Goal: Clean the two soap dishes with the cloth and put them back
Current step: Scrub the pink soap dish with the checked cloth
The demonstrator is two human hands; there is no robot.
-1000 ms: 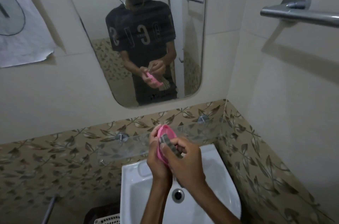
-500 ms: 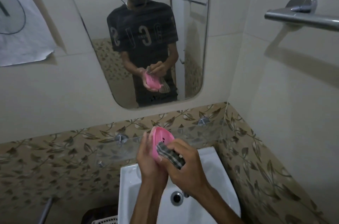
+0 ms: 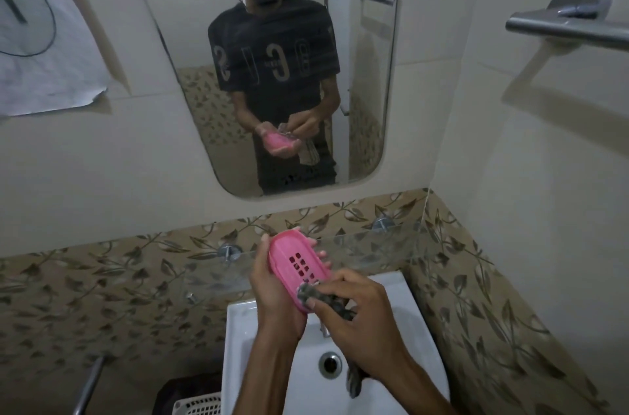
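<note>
Pink soap dish [image 3: 299, 271], gripped in the left hand [image 3: 276, 292], runs lengthwise up-left from the right hand [image 3: 354, 322], which pinches the cloth [image 3: 318, 295] at its near end

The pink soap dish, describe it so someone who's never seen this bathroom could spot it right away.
Start at the white sink below the wall mirror. Just above the basin, two hands meet: the left hand holds the soap dish tilted up, while the right hand presses a dark cloth to its lower end. It is the only bright pink thing there, oval, with square drain holes.
</note>
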